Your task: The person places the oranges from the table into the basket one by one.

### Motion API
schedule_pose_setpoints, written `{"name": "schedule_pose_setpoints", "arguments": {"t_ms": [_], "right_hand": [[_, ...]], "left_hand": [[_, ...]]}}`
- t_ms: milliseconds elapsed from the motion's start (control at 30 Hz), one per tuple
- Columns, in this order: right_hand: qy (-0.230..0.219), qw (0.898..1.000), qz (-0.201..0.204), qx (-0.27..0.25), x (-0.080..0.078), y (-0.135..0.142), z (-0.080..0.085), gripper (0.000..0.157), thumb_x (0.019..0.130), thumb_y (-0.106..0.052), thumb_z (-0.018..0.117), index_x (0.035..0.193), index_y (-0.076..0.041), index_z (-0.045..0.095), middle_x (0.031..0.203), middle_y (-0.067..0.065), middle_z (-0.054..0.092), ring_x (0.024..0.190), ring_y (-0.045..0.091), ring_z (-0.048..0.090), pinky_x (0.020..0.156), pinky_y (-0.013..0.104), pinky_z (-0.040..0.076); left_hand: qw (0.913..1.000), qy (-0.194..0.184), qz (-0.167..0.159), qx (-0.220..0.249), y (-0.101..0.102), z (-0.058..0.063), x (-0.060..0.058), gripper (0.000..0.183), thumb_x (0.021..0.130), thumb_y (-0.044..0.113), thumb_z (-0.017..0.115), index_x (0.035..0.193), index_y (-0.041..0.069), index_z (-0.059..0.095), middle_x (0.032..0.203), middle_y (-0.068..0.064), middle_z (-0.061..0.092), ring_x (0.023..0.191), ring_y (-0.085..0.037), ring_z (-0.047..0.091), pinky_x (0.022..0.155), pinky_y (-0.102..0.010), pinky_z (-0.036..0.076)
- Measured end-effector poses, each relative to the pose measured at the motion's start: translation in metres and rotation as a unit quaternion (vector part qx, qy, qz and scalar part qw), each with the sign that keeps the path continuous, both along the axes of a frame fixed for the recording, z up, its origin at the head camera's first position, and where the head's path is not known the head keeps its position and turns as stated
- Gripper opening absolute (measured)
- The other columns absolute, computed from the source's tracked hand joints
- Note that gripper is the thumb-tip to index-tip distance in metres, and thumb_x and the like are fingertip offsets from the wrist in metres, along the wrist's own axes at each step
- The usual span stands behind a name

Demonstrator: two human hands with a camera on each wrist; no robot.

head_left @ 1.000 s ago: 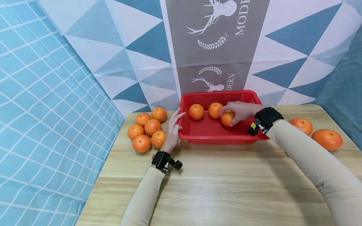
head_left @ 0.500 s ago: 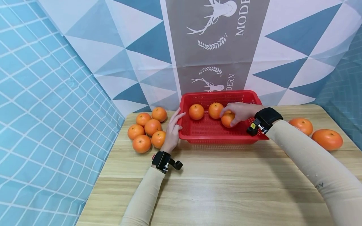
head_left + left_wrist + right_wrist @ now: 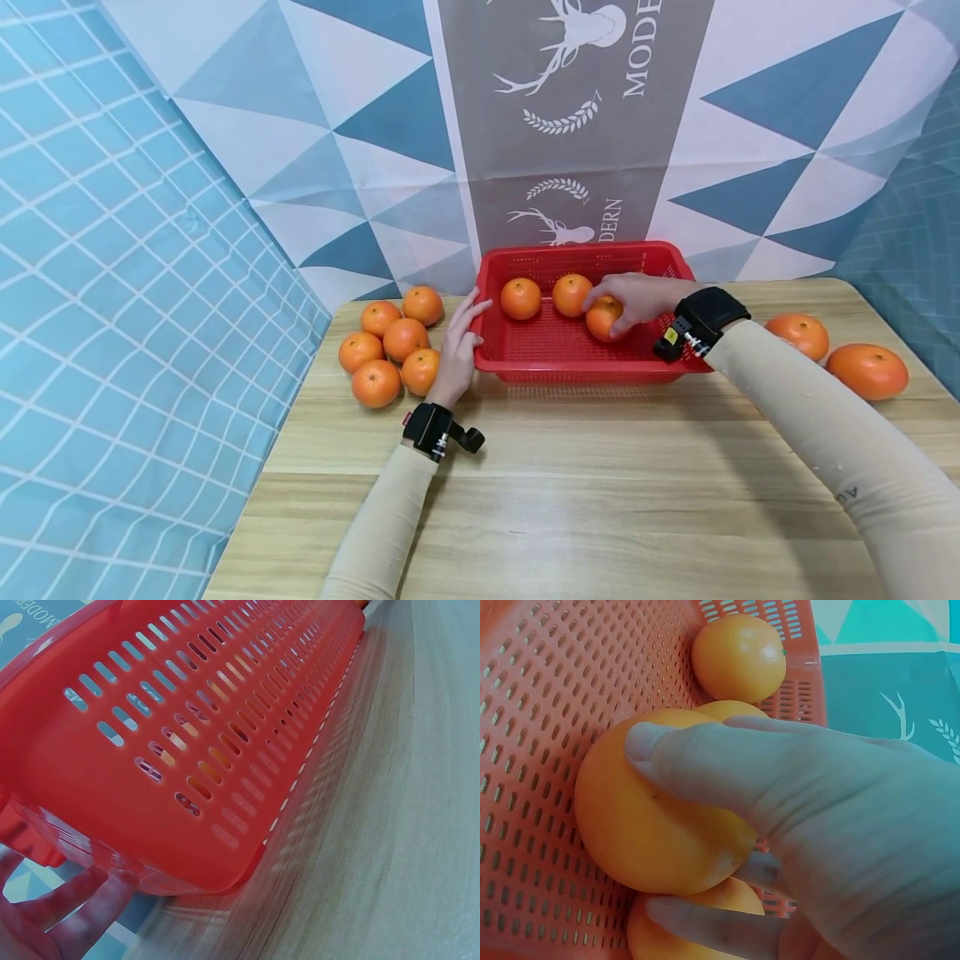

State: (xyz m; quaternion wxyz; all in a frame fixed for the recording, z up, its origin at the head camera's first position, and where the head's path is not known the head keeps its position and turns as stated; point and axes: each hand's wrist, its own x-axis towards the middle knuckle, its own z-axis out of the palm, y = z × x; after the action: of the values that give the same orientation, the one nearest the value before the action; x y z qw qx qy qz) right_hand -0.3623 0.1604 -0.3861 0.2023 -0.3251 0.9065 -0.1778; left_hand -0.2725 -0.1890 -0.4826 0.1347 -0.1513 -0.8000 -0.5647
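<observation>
In the head view my right hand (image 3: 633,298) reaches into the red plastic basket (image 3: 570,367) and grips an orange (image 3: 602,320). The right wrist view has the thumb (image 3: 697,761) across the top of this orange (image 3: 645,817), with fingers along its far side. Two other oranges sit left of it in the basket, one at the left (image 3: 521,298) and one in the middle (image 3: 572,295). Another orange (image 3: 690,922) shows under my fingers in the right wrist view. My left hand (image 3: 454,358) rests at the basket's left end, extended fingers touching its rim and outer wall (image 3: 112,817).
Several oranges (image 3: 405,339) cluster on the wooden table (image 3: 525,500) left of my left hand. Two larger-looking oranges (image 3: 867,371) lie at the right, beside my right forearm. Patterned cloth (image 3: 390,125) stands right behind the basket, and blue grid cloth (image 3: 112,292) hangs on the left.
Both hands stay in place. The right hand keeps its grip on the orange, which shifts barely, if at all; the basket and other oranges stay put.
</observation>
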Motion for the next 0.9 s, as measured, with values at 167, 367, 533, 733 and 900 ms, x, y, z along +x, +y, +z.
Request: {"name": "schedule_pose_setpoints", "arguments": {"t_ms": [167, 367, 533, 733, 900], "right_hand": [[-0.001, 1.0, -0.001, -0.001, 0.003, 0.0, 0.003, 0.065, 0.087, -0.019, 0.094, 0.148, -0.014, 0.07, 0.147, 0.019, 0.063, 0.137, 0.041, 0.054, 0.119, 0.07, 0.048], [0.013, 1.0, 0.007, 0.009, 0.005, 0.0, 0.008, 0.062, 0.088, -0.019, 0.094, 0.146, -0.014, 0.072, 0.146, 0.018, 0.064, 0.137, 0.04, 0.055, 0.119, 0.069, 0.05], [0.026, 0.999, 0.015, 0.01, 0.008, 0.002, 0.019, 0.059, 0.088, -0.02, 0.093, 0.143, -0.015, 0.073, 0.144, 0.018, 0.066, 0.136, 0.04, 0.056, 0.119, 0.07, 0.051], [0.05, 0.999, 0.013, 0.008, 0.011, 0.006, 0.035, 0.057, 0.089, -0.019, 0.092, 0.144, -0.014, 0.074, 0.151, 0.022, 0.065, 0.142, 0.045, 0.057, 0.12, 0.073, 0.051], [0.054, 0.999, 0.005, 0.004, 0.013, 0.01, 0.044, 0.058, 0.09, -0.019, 0.091, 0.145, -0.014, 0.074, 0.155, 0.022, 0.063, 0.146, 0.046, 0.055, 0.12, 0.072, 0.052]], "left_hand": [[0.9999, -0.008, 0.001, -0.006, 0.002, 0.005, 0.003, 0.066, 0.096, 0.001, 0.04, 0.159, 0.001, 0.06, 0.187, -0.004, 0.034, 0.175, -0.035, 0.031, 0.14, -0.063, 0.034], [1.0, -0.009, 0.002, -0.003, 0.002, 0.003, 0.001, 0.066, 0.096, 0.003, 0.04, 0.159, 0.001, 0.06, 0.186, -0.006, 0.035, 0.174, -0.036, 0.032, 0.138, -0.062, 0.038], [1.0, -0.005, 0.002, -0.004, 0.001, 0.003, 0.002, 0.066, 0.096, 0.003, 0.04, 0.159, 0.001, 0.06, 0.186, -0.007, 0.035, 0.174, -0.037, 0.032, 0.138, -0.062, 0.037], [0.9999, -0.008, -0.008, 0.01, 0.0, 0.0, 0.0, 0.067, 0.095, 0.004, 0.04, 0.159, 0.002, 0.061, 0.187, -0.005, 0.034, 0.174, -0.037, 0.03, 0.139, -0.064, 0.034], [0.9994, -0.006, -0.015, 0.031, -0.002, -0.005, -0.004, 0.067, 0.095, 0.006, 0.041, 0.158, 0.006, 0.063, 0.186, -0.001, 0.036, 0.174, -0.034, 0.03, 0.139, -0.065, 0.033]]}}
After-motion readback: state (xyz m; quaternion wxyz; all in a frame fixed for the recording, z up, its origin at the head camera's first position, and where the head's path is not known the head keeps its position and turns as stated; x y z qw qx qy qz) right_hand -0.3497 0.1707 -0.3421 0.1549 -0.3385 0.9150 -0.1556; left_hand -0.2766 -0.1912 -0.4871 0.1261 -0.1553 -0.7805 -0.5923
